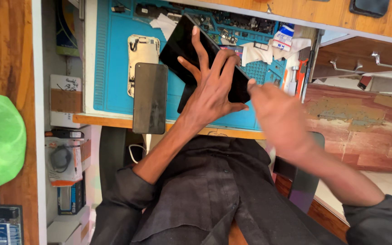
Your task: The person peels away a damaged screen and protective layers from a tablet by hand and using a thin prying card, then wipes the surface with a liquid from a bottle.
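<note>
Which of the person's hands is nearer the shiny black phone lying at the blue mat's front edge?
Left. The left hand is spread on a large black tablet just right of the black phone; the blurred right hand is farther right.

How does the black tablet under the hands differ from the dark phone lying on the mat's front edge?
The tablet is clearly larger than the phone. The tablet lies slanted across the blue mat; the phone lies roughly straight, overhanging the desk's front edge. The left hand spreads over the tablet and the blurred right hand is at its edge; nothing touches the phone. Both are flat, dark, glossy slabs with blank faces.
</note>
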